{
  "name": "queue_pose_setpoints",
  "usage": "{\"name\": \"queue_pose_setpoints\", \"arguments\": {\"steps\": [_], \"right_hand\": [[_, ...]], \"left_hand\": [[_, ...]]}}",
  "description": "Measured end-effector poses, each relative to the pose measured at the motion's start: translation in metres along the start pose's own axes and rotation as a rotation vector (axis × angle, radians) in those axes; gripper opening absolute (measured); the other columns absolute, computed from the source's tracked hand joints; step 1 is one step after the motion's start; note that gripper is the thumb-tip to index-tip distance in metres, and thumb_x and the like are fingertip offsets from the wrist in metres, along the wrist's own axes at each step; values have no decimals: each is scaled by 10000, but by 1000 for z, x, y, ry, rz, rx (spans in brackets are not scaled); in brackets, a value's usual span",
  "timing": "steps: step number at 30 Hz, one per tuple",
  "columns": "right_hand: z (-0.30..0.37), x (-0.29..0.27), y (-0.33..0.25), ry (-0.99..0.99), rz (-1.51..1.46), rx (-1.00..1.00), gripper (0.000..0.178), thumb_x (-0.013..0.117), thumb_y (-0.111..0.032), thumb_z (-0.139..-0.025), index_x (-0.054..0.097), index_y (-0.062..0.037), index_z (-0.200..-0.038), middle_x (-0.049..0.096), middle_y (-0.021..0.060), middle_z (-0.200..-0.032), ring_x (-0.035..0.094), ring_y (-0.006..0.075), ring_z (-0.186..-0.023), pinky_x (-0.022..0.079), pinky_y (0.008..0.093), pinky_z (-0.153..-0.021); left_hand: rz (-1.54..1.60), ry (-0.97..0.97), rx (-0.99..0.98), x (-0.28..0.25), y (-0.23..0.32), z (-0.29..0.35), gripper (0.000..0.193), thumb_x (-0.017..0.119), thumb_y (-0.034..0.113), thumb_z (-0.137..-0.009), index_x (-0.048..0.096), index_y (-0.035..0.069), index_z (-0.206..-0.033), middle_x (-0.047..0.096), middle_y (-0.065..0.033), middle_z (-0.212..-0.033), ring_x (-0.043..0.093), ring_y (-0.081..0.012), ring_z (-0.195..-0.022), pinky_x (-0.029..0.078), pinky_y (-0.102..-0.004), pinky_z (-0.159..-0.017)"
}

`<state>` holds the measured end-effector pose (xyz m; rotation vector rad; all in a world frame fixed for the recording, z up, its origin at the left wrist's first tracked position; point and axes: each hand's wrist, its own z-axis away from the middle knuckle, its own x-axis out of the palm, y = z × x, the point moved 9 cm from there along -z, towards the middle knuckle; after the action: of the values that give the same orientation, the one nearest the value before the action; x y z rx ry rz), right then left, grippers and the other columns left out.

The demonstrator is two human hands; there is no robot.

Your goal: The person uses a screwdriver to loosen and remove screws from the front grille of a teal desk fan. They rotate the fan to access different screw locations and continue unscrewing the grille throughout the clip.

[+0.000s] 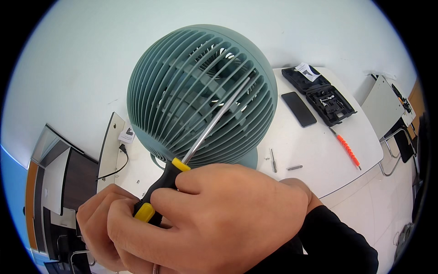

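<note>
A green-grey spherical fan (200, 96) with a slatted grille stands in front of me. My right hand (228, 214) is closed round the black and yellow handle of a screwdriver (214, 122). The steel shaft slants up to the right across the grille, and its tip meets the slats near the fan's upper right; how deep it goes I cannot make out. Partly covered by the right hand, my left hand (93, 221) has its fingers curled at the rear end of the handle.
On the white table (319, 155) lie a black phone (299, 108), an open black tool case (331, 102), an orange flexible shaft (347, 151) and two small bits (273, 160). A black plug (122, 148) with its cord lies left of the fan. A white wall rises behind.
</note>
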<state>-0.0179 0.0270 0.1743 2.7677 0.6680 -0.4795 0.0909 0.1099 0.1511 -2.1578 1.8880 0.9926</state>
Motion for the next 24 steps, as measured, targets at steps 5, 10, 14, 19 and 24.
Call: {"name": "queue_pose_setpoints", "arguments": {"steps": [5,10,14,19,24], "right_hand": [[3,0,3,-12,16,10,243,625,-176,-880,618,54,-957,494,92,-764,432,116,-458,335,264,-379],[-1,0,0,-5,-3,0,232,627,-179,-882,612,41,-952,478,81,-739,430,114,-452,333,264,-380],[0,1,1,-13,-1,5,224,629,-182,-884,607,31,-948,466,71,-719,429,113,-447,332,264,-381],[-2,1,0,-10,-14,4,214,631,-186,-886,600,18,-944,450,60,-695,427,112,-441,331,263,-382],[1,1,2,-16,-1,18,205,634,-189,-888,594,5,-939,435,49,-670,426,110,-434,330,263,-383]], "left_hand": [[-3,-55,-82,2,-4,3,262,595,316,-990,532,62,-979,558,-95,-927,556,-169,-783,482,-337,-713],[-5,49,-49,-3,-2,11,261,580,325,-999,532,68,-998,559,-98,-954,565,-173,-808,488,-333,-716],[-106,373,359,-3,21,5,259,549,228,-990,518,54,-801,550,-67,-782,556,-152,-665,429,-269,-588],[-217,641,806,-4,43,6,328,530,65,-921,480,45,-597,488,-20,-583,496,-125,-501,359,-210,-468],[-52,-36,-268,-3,-6,10,256,580,319,-1010,535,67,-1001,561,-97,-965,570,-151,-830,484,-328,-744]]}}
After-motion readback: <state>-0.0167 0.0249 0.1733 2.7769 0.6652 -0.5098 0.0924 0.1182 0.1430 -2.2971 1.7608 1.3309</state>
